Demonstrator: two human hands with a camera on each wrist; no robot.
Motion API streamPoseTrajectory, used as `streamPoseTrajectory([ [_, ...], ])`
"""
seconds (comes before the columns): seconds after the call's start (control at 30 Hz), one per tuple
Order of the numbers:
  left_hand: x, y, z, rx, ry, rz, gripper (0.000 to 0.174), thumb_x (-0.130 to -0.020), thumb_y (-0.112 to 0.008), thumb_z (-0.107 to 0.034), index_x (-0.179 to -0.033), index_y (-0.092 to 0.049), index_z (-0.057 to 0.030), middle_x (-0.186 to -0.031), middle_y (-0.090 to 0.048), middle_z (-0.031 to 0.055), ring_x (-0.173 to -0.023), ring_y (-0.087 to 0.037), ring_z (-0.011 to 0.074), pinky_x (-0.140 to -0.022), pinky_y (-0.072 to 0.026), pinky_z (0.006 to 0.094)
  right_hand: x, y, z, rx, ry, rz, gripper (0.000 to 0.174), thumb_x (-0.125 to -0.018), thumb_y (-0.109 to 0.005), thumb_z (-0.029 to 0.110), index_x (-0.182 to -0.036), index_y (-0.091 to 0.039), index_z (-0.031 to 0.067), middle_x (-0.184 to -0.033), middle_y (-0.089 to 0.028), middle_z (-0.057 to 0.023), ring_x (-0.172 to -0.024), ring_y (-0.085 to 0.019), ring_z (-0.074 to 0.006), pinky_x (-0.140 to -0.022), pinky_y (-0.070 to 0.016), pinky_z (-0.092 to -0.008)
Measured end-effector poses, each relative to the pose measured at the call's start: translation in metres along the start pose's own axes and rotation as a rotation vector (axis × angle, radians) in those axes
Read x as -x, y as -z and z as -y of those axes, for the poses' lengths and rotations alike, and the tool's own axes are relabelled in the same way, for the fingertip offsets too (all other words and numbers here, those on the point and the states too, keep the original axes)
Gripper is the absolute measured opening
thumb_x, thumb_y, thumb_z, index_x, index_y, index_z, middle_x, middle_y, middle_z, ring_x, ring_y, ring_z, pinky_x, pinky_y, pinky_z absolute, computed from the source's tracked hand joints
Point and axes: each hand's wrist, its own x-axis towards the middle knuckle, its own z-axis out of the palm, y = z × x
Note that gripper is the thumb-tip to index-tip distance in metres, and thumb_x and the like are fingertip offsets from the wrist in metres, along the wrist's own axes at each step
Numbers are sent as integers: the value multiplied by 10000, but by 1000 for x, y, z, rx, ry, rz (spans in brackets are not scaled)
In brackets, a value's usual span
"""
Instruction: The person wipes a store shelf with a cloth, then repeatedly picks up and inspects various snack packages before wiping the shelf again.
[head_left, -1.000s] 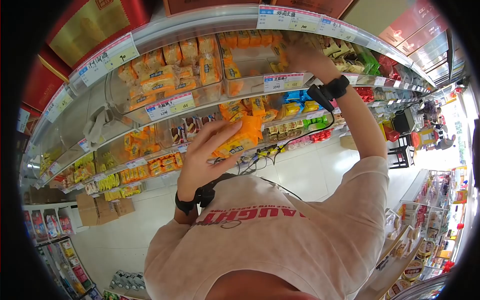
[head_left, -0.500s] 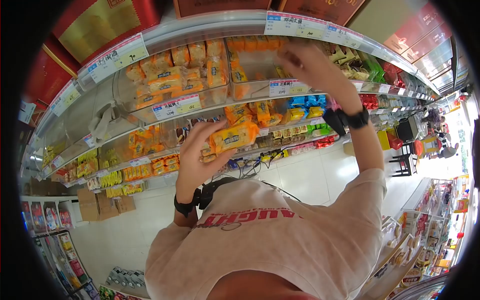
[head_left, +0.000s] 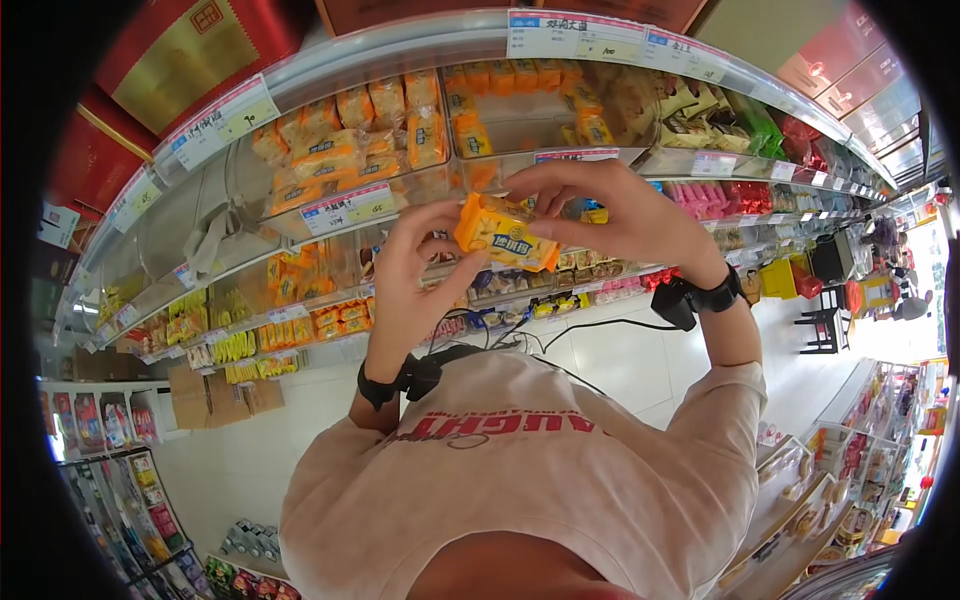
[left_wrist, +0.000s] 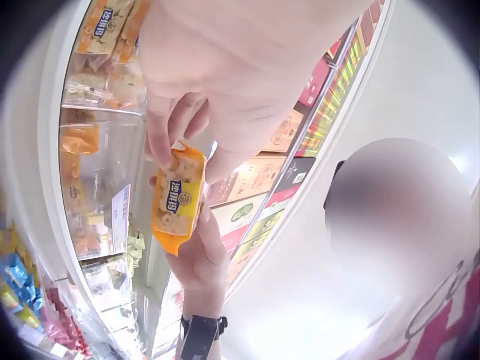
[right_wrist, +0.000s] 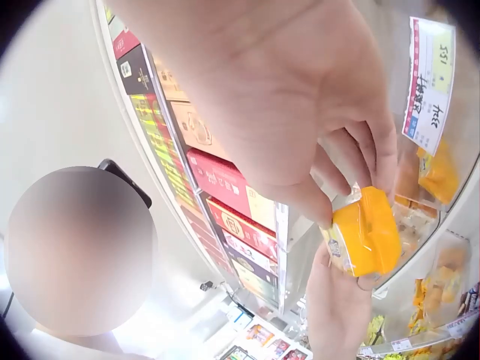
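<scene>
An orange snack packet [head_left: 505,233] with blue lettering is held in front of the shelves, between both hands. My left hand [head_left: 425,250] pinches its left end, and my right hand [head_left: 590,205] grips its right end with curled fingers. In the left wrist view the packet [left_wrist: 178,197] hangs below my left fingers [left_wrist: 161,139], with the other hand under it. In the right wrist view the packet [right_wrist: 366,232] sits under my right fingertips [right_wrist: 379,154]. Both wrists wear black straps.
Curved shop shelves [head_left: 400,45] carry clear bins of orange packets [head_left: 330,150] and price tags [head_left: 350,208]. Lower shelves hold yellow, blue and pink snacks. Cardboard boxes [head_left: 215,395] stand on the pale tiled floor at the left. More racks stand at the right.
My right hand has come down from the top bin to the packet. My left hand has lifted the packet to the centre, and now both hands hold it.
</scene>
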Motion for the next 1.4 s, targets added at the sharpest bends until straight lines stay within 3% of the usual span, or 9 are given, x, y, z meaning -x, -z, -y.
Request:
streamPoseTrajectory([
  [0.07,0,0,2,-16,28,7,556,-867,-780,65,-1374,-562,5,-1268,-622,124,-1126,-636,171,-891,-556,312,2,5,1,-59,-90,50,411,-964,-730,74,-1360,-633,20,-1094,-717,-83,-965,-680,-159,-855,-576,-331],
  [0.17,-6,-8,-4,-149,-46,-84,470,-879,-764,46,-1319,-609,-5,-1267,-624,131,-1146,-637,209,-904,-549,331,2,12,2,95,52,-75,400,-967,-724,71,-1354,-633,20,-1081,-718,-79,-985,-673,-141,-868,-573,-332],
  [0.37,-26,-16,-4,-680,-392,-2,270,-891,-742,3,-1156,-694,-20,-1301,-619,138,-1154,-641,313,-980,-521,397,-35,28,-28,491,83,-550,430,-951,-742,164,-1339,-626,20,-1052,-742,-146,-898,-753,-252,-795,-589,-363],
  [0.57,-35,-44,16,-704,-508,162,224,-853,-749,-11,-1064,-674,-13,-1233,-601,144,-1236,-589,380,-994,-526,475,-73,20,-77,694,-109,-345,515,-908,-733,293,-1338,-626,31,-1075,-731,-198,-915,-735,-359,-835,-575,-420],
  [0.67,-25,-47,17,-620,-421,248,209,-870,-751,-11,-1073,-700,-11,-1284,-612,131,-1304,-561,371,-1047,-488,482,-90,24,-107,666,-259,-178,584,-865,-758,397,-1311,-647,37,-1124,-718,-218,-1009,-705,-378,-896,-545,-442],
  [0.87,-18,-37,11,-658,-433,136,169,-858,-758,-15,-1015,-697,-16,-1194,-631,121,-1196,-617,351,-953,-536,451,-107,29,-86,616,-459,96,838,-819,-758,584,-1396,-569,7,-1318,-655,-237,-1171,-648,-372,-949,-518,-427],
  [1.07,13,12,14,-563,-65,335,154,-901,-740,-12,-1052,-714,7,-987,-713,118,-907,-696,288,-817,-551,368,-95,39,-116,576,-311,80,846,-893,-691,606,-1451,-513,-4,-1427,-598,-228,-1202,-646,-352,-990,-513,-419],
  [1.27,26,51,18,-643,145,147,140,-933,-705,-43,-1059,-682,13,-951,-699,151,-886,-708,306,-781,-549,381,-66,44,-58,323,-427,19,620,-1043,-533,531,-1382,-611,18,-1283,-697,-210,-1180,-668,-310,-987,-519,-403],
  [1.4,37,70,35,-623,224,59,172,-947,-700,-37,-1102,-680,36,-954,-703,176,-869,-708,298,-763,-540,371,-60,26,-57,454,-281,-134,515,-1081,-510,452,-1253,-671,-5,-1129,-734,-193,-1093,-680,-344,-917,-533,-396],
])
